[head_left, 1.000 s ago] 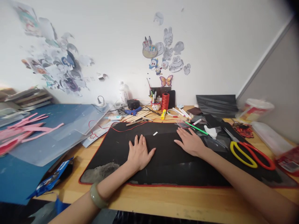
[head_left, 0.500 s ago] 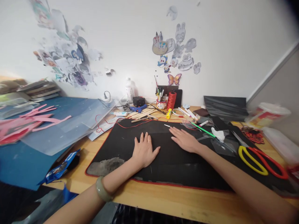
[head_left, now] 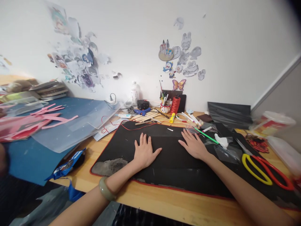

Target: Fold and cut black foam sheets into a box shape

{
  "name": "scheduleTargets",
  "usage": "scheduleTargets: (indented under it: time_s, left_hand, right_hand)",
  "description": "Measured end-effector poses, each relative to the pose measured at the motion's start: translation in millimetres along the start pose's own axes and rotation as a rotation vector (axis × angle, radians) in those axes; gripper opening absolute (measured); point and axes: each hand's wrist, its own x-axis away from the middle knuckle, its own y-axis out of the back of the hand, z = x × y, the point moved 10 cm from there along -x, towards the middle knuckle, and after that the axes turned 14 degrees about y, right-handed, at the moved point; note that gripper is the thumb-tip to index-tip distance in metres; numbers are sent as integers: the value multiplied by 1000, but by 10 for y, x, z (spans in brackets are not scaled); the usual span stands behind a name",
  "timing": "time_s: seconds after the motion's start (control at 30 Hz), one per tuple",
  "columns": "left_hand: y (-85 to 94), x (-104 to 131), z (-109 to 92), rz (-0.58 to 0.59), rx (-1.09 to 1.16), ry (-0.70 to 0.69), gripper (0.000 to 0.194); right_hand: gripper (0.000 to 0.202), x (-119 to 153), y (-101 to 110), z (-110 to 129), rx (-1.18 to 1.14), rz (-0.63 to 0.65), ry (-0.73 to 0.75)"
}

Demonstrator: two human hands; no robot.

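My left hand (head_left: 144, 151) lies flat, fingers spread, towards the left of the black desk mat (head_left: 127, 142) with a red edge. A green bangle (head_left: 106, 189) circles my left wrist. To the right, my right hand (head_left: 193, 145) rests palm down with its fingers stretched out. Between and under the hands a smooth black sheet (head_left: 170, 153) seems to lie on the mat, hard to tell apart from it. A small white strip (head_left: 170, 129) is just beyond the hands. Right of my right hand are a green stick (head_left: 207, 135) and a crumpled white piece (head_left: 221, 141).
Scissors (head_left: 257, 169) with yellow and red handles lie at the right. Behind the mat stand a pen cup (head_left: 165, 108) and a red thread spool (head_left: 175, 105), near a blue glue gun (head_left: 142, 111). Pink strips (head_left: 54, 119) and a blue wrapper (head_left: 68, 164) are at the left.
My right hand has slid to the right, away from my left hand, and its fingers now point more forward. My left hand stays flat. The view has shifted slightly.
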Motion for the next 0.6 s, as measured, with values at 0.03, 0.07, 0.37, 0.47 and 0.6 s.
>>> scheduleTargets:
  time_s: [0.03, 0.07, 0.37, 0.47, 0.6]
  left_hand:
    - [-14, -10, 11, 8, 6, 5, 76]
    - [-25, -21, 20, 17, 13, 9, 74]
    - [382, -328, -186, -45, 130, -107, 57]
    - [554, -418, -526, 7, 196, -313, 46]
    - [773, -423, -936, 119, 331, -528, 34]
  right_hand:
    - [43, 14, 27, -12, 2, -19, -14]
    - [41, 25, 51, -19, -1, -35, -22]
    - [31, -76, 14, -277, -257, -70, -94]
    - [30, -188, 96, -334, -402, -57, -100]
    - [24, -301, 539, -237, -591, -122, -80]
